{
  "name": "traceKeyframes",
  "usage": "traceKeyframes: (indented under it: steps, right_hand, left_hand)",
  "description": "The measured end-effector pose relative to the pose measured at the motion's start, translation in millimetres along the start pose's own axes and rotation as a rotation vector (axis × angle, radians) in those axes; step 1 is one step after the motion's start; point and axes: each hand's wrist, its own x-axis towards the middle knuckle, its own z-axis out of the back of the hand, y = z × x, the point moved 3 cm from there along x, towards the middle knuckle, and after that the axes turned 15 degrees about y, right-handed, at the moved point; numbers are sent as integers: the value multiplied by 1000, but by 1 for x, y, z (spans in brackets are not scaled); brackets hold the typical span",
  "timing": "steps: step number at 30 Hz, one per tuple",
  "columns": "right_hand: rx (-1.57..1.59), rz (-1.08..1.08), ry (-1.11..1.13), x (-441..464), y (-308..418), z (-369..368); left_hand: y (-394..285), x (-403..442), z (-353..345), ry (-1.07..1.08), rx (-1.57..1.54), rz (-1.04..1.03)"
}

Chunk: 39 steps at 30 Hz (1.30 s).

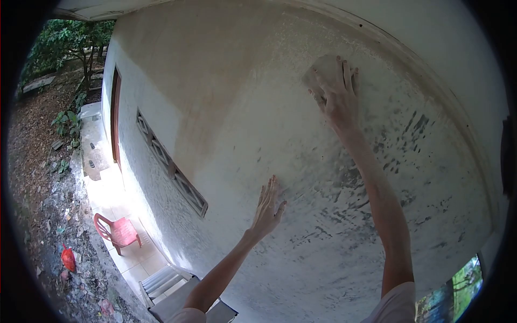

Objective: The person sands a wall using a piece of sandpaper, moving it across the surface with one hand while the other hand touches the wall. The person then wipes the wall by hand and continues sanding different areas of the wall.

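High on the white, patchy wall (237,129), my right hand (340,99) presses a thin grey sheet of what looks like sandpaper (323,67) against the surface. Its fingers lie over the sheet, which shows past them on the left and at the top. Lower and to the left, my left hand (265,211) rests flat on the wall with its fingers stretched out and nothing in it. Dark, speckled marks (344,188) spread over the wall between and below my two arms.
A vented opening (169,164) and a brown door frame (116,116) lie in the wall at left. Far below, a pink plastic chair (123,232) stands on a tiled walkway (152,260). A ladder-like step (161,285) is under me. A red bag (68,258) lies on the dirt.
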Motion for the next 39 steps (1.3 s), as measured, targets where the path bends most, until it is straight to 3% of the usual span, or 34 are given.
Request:
traceKeyframes:
  steps: [5, 8, 11, 14, 17, 20, 23, 26, 28, 31, 34, 37, 39]
  right_hand:
    - [96, 333, 241, -56, 54, -30]
    - [46, 214, 95, -25, 10, -8]
    - [-19, -96, -83, 1, -24, 3]
    - [38, -147, 3, -22, 20, -10]
    - [126, 258, 247, -67, 67, -38]
    - [93, 259, 208, -44, 26, -13]
    - [-54, -122, -85, -9, -34, 12]
    - [23, -173, -115, -23, 2, 6]
    - [155, 280, 253, -84, 74, -40]
    - [198, 325, 239, -74, 47, -25]
    - [-57, -111, 9, -26, -31, 13]
    - [-50, -328, -63, -25, -26, 16]
    - [88, -99, 47, -49, 23, -10]
  left_hand:
    - [3, 0, 0, 26, 16, 23]
    - [8, -1, 1, 25, 11, 23]
    - [14, -2, -1, 24, 17, 39]
    - [13, -2, 2, 18, 48, 77]
    - [13, -3, 3, 9, 62, 89]
    - [12, -3, 3, 13, 64, 88]
    - [12, -4, 3, 13, 67, 91]
    - [15, -4, -1, 4, 59, 88]
    - [13, -3, -1, 10, 58, 105]
    - [12, -5, -2, 8, 51, 112]
    - [14, -4, 0, 15, 55, 104]
    - [11, -3, -3, 15, 41, 114]
    - [11, -3, -3, 19, 33, 124]
